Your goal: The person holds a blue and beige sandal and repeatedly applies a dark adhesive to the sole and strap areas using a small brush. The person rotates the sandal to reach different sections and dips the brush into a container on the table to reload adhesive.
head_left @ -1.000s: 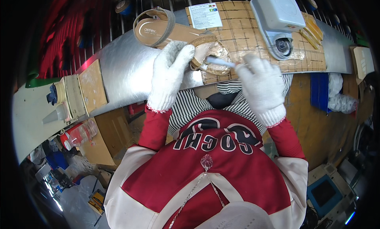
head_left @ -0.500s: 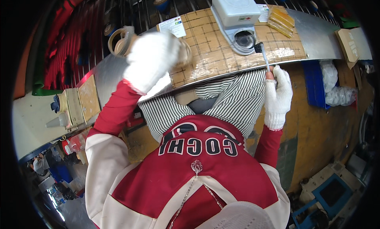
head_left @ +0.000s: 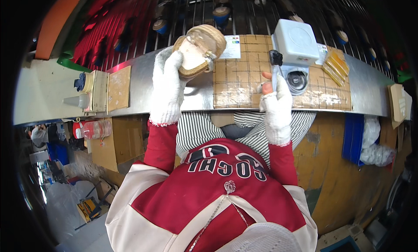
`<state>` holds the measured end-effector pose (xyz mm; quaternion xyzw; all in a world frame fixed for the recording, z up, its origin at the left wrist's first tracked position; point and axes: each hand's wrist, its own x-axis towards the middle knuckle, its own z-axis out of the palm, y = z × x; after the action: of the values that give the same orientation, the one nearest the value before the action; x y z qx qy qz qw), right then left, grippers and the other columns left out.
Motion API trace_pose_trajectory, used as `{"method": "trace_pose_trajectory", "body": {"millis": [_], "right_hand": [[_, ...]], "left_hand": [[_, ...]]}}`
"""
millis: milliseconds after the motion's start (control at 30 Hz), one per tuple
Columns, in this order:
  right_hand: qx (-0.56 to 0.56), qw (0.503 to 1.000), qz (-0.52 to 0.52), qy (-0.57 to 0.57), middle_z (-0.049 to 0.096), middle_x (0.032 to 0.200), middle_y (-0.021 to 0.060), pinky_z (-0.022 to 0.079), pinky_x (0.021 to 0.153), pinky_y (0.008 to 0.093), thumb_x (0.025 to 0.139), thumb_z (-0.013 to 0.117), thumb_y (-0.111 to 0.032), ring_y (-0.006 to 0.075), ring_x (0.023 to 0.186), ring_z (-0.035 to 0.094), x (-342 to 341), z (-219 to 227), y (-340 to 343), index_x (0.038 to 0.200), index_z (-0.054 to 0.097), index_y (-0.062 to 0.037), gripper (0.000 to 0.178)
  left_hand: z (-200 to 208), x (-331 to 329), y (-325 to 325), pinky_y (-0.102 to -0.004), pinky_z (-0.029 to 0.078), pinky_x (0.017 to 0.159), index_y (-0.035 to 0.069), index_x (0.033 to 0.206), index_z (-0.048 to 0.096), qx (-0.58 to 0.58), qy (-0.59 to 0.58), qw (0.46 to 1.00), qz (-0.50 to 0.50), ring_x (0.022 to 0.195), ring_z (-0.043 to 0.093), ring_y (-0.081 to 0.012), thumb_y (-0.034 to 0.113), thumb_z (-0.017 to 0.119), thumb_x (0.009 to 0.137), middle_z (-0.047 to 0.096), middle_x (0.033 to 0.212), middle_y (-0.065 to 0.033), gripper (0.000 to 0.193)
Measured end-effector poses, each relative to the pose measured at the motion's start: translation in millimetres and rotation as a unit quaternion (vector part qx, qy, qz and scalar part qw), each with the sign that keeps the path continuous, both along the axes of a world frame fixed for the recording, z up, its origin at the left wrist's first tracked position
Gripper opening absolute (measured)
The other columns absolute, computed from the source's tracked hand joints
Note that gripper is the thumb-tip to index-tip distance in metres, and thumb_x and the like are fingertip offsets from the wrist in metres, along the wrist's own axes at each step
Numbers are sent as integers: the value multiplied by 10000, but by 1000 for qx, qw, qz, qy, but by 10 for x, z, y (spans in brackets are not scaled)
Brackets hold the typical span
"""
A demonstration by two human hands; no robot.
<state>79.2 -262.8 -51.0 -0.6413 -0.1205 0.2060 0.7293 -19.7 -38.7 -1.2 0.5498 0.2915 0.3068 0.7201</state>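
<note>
Held up over the left end of the bench is a wedge sandal point(head_left: 191, 56) with a pale insole and a tan, rope-like edge. My left hand point(head_left: 167, 88), in a white knitted glove, is closed around its side. A brush point(head_left: 275, 59) with a black bristle head and a light handle points up from my right hand point(head_left: 278, 108). That hand's glove leaves the thumb and a fingertip bare, and they pinch the handle. Just behind the brush stands a white plastic container point(head_left: 297, 42) with a round, dark-looking opening point(head_left: 298, 81) at its front.
Taped cardboard point(head_left: 241, 84) covers part of the metal bench point(head_left: 143, 84). Yellowish strips point(head_left: 336, 68) lie at its right end. Beyond run metal rollers carrying several shoes point(head_left: 221, 14). A blue crate point(head_left: 352, 136) stands below right; a pink bottle point(head_left: 96, 129) lies below left.
My left hand has brought the sandal up and tilted it, insole facing me. My right hand has moved inward and up, raising the brush from beside the container's mouth. The whole view has shifted.
</note>
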Motion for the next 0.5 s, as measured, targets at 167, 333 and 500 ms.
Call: {"method": "trace_pose_trajectory", "body": {"millis": [167,333,500], "right_hand": [[35,994,56,84,657,878,-1,434,669,225,948,721,-254,62,764,548,-61,190,397,1137,675,31,345],[37,989,136,35,696,862,40,464,674,225,908,766,-280,75,751,581,-123,289,965,1179,689,53,436],[47,990,87,96,701,868,57,475,665,231,879,795,-241,84,739,597,-236,351,1098,1163,680,65,433]], "left_hand": [[188,-85,187,-538,500,1041,35,1447,408,-217,-53,975,-5,1286,530,-355,389,668,915,460,1443,-227,690],[205,-63,125,-451,541,960,68,1408,491,-259,-68,963,-24,1197,582,-288,454,651,920,558,1343,-144,642],[231,-179,345,-439,510,985,89,1406,498,-351,-107,925,-95,1222,553,-268,439,671,915,544,1349,-140,627]]}}
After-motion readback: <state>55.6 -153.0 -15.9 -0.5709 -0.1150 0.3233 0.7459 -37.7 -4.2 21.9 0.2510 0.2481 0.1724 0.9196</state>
